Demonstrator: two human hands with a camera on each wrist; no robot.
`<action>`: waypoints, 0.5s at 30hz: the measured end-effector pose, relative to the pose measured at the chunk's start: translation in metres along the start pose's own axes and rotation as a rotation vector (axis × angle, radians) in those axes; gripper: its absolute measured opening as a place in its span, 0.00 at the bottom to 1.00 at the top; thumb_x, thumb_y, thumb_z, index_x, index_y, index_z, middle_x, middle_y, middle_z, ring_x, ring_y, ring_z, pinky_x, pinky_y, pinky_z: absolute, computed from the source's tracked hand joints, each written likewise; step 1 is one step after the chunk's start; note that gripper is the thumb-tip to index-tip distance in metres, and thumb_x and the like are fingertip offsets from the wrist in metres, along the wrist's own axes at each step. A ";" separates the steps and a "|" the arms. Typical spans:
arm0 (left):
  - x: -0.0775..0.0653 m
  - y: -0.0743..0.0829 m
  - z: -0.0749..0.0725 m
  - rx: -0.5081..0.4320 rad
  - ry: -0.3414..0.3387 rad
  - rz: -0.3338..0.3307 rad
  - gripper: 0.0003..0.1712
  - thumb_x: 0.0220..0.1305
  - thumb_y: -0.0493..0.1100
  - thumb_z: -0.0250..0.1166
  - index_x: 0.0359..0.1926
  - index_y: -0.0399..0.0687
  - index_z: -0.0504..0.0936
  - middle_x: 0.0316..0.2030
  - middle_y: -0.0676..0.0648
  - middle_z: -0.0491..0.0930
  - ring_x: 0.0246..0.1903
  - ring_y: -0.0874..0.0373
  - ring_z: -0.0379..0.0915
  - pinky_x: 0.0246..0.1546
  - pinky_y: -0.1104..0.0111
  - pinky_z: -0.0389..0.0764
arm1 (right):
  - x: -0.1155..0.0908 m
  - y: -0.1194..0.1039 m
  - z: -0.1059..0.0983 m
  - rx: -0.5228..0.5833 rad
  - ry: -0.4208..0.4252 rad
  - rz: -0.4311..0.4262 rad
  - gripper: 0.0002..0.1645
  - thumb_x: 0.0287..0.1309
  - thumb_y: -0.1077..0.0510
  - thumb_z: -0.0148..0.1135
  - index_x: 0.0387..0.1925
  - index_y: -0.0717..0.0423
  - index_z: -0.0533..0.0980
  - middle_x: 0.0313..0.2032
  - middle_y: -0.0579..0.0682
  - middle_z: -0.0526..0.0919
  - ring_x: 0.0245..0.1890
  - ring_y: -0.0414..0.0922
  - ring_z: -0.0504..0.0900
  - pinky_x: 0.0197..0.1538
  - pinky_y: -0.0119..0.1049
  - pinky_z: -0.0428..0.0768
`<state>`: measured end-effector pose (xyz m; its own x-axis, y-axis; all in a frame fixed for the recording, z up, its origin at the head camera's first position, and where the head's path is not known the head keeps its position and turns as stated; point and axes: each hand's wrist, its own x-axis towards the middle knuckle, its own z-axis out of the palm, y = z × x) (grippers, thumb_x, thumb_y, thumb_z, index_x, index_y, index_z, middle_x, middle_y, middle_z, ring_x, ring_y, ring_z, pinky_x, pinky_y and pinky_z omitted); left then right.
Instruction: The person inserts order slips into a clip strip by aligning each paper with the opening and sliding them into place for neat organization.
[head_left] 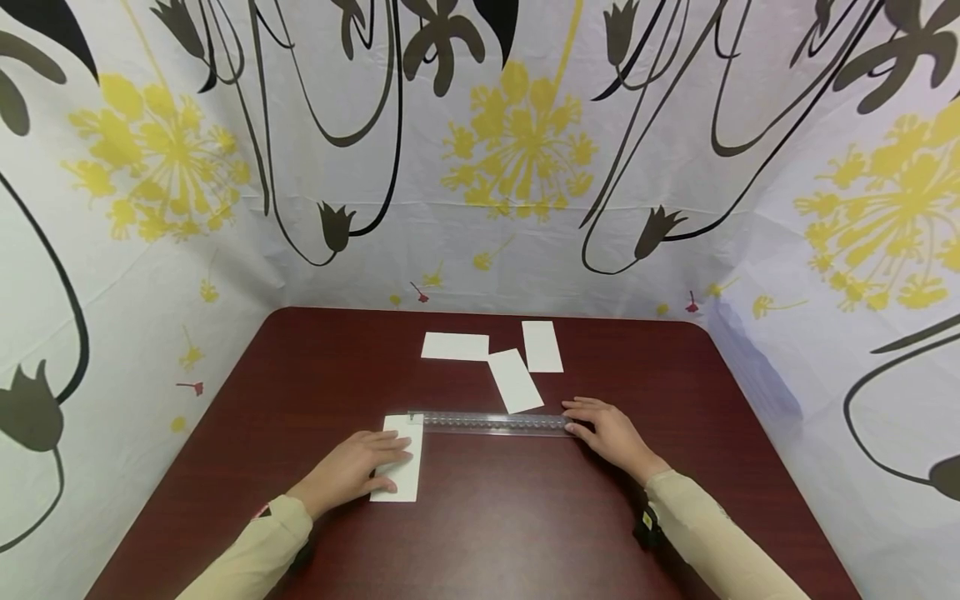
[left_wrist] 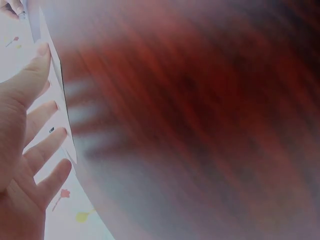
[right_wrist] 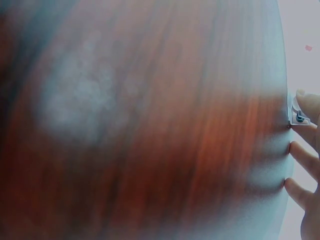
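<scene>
Head view: the left hand (head_left: 352, 471) lies flat, fingers straight, on a paper slip (head_left: 400, 460) under the ruler's (head_left: 491, 423) left end; the right hand (head_left: 611, 433) presses the ruler's right end with relaxed fingers. If either pressure eases, I think the ruler may slide off the slip. No containers are visible.

Left wrist view: straight fingers (left_wrist: 45, 150) touch the slip's edge.

Right wrist view: fingertips (right_wrist: 302, 155) touch the ruler's end on the desk (right_wrist: 150, 125).

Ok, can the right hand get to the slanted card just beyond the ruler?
Probably yes: the right hand rests on the ruler's end, and the slanted card lies just beyond, with bare table between.
</scene>
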<state>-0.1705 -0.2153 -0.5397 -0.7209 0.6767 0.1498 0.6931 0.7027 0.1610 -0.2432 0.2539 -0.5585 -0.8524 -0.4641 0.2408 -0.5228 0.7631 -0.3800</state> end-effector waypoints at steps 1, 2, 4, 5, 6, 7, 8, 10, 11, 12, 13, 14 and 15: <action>0.000 0.000 0.000 0.002 0.004 0.002 0.30 0.57 0.61 0.67 0.59 0.54 0.82 0.62 0.50 0.79 0.64 0.49 0.74 0.61 0.51 0.76 | 0.000 0.000 0.000 0.000 0.001 0.000 0.22 0.63 0.50 0.65 0.56 0.54 0.81 0.61 0.51 0.81 0.66 0.54 0.75 0.64 0.55 0.76; 0.000 0.000 0.000 0.007 0.009 0.004 0.30 0.57 0.61 0.67 0.58 0.54 0.82 0.62 0.50 0.79 0.64 0.49 0.74 0.60 0.51 0.76 | 0.000 0.000 0.000 -0.001 0.003 0.000 0.22 0.63 0.50 0.65 0.57 0.53 0.81 0.61 0.51 0.81 0.66 0.54 0.75 0.64 0.55 0.76; 0.000 0.000 0.000 0.009 0.017 0.005 0.31 0.57 0.61 0.67 0.58 0.54 0.82 0.62 0.51 0.79 0.64 0.49 0.74 0.60 0.51 0.76 | 0.000 0.000 0.000 -0.001 0.006 0.000 0.22 0.63 0.50 0.65 0.57 0.53 0.81 0.61 0.51 0.81 0.66 0.54 0.76 0.64 0.55 0.76; 0.000 0.000 0.000 0.011 0.017 0.005 0.31 0.56 0.61 0.67 0.58 0.54 0.82 0.62 0.51 0.79 0.64 0.49 0.74 0.60 0.51 0.76 | 0.000 0.000 0.000 0.001 0.007 -0.001 0.22 0.63 0.50 0.65 0.57 0.53 0.81 0.61 0.51 0.81 0.66 0.54 0.76 0.63 0.55 0.76; 0.001 0.000 0.000 0.012 0.017 0.003 0.31 0.56 0.61 0.67 0.58 0.54 0.82 0.62 0.51 0.79 0.64 0.49 0.74 0.60 0.51 0.76 | 0.000 0.000 0.000 0.001 0.008 0.000 0.23 0.62 0.50 0.66 0.57 0.53 0.81 0.61 0.51 0.81 0.66 0.54 0.76 0.63 0.55 0.76; 0.001 0.000 0.000 0.014 0.014 0.001 0.31 0.57 0.61 0.67 0.59 0.55 0.82 0.63 0.51 0.79 0.64 0.49 0.74 0.60 0.51 0.76 | 0.000 0.000 0.000 0.001 0.008 0.002 0.23 0.62 0.50 0.66 0.57 0.53 0.81 0.61 0.51 0.81 0.65 0.54 0.76 0.63 0.55 0.77; 0.001 0.000 0.000 0.015 0.009 -0.001 0.31 0.57 0.61 0.67 0.59 0.55 0.82 0.63 0.51 0.79 0.64 0.49 0.74 0.60 0.51 0.76 | 0.000 0.000 0.000 0.002 0.008 0.005 0.23 0.62 0.50 0.66 0.57 0.53 0.81 0.61 0.52 0.81 0.65 0.54 0.76 0.63 0.56 0.76; 0.001 0.000 0.001 0.010 -0.001 -0.004 0.32 0.57 0.62 0.66 0.60 0.55 0.81 0.64 0.51 0.78 0.65 0.49 0.73 0.61 0.51 0.76 | 0.000 0.000 0.000 0.004 0.005 0.009 0.23 0.63 0.50 0.65 0.57 0.53 0.80 0.61 0.52 0.81 0.66 0.54 0.76 0.64 0.56 0.76; 0.001 0.001 0.001 0.011 -0.002 -0.001 0.32 0.58 0.62 0.66 0.60 0.55 0.81 0.64 0.51 0.78 0.65 0.49 0.73 0.61 0.51 0.76 | -0.001 0.000 -0.001 0.004 0.005 0.010 0.23 0.63 0.50 0.65 0.57 0.53 0.80 0.61 0.52 0.81 0.66 0.54 0.75 0.64 0.56 0.76; 0.001 0.001 0.001 0.010 0.001 0.003 0.32 0.58 0.62 0.66 0.61 0.55 0.81 0.64 0.51 0.77 0.65 0.49 0.73 0.61 0.50 0.76 | -0.001 0.000 0.000 0.003 0.004 0.010 0.23 0.63 0.50 0.65 0.58 0.53 0.80 0.61 0.52 0.81 0.66 0.54 0.75 0.64 0.55 0.76; 0.001 0.001 0.002 0.009 0.004 0.009 0.32 0.58 0.62 0.66 0.61 0.55 0.81 0.64 0.51 0.77 0.65 0.49 0.73 0.61 0.50 0.76 | -0.001 0.000 0.000 0.003 0.004 0.008 0.23 0.63 0.50 0.65 0.57 0.53 0.80 0.61 0.52 0.81 0.66 0.55 0.75 0.64 0.55 0.76; 0.001 0.001 0.002 0.013 0.012 0.019 0.32 0.58 0.62 0.66 0.61 0.55 0.81 0.64 0.51 0.78 0.65 0.49 0.73 0.60 0.50 0.76 | -0.001 0.000 0.000 0.003 0.003 0.005 0.23 0.63 0.50 0.65 0.57 0.53 0.80 0.61 0.52 0.81 0.66 0.55 0.75 0.64 0.55 0.76; 0.002 0.001 0.002 0.017 0.020 0.028 0.32 0.58 0.61 0.66 0.61 0.54 0.81 0.64 0.51 0.78 0.64 0.48 0.74 0.60 0.50 0.77 | -0.001 0.000 0.000 0.003 0.003 0.003 0.23 0.63 0.50 0.65 0.57 0.53 0.80 0.61 0.51 0.81 0.66 0.55 0.75 0.64 0.55 0.76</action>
<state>-0.1710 -0.2132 -0.5416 -0.7009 0.6919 0.1732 0.7130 0.6871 0.1401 -0.2426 0.2541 -0.5585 -0.8537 -0.4608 0.2425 -0.5207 0.7631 -0.3829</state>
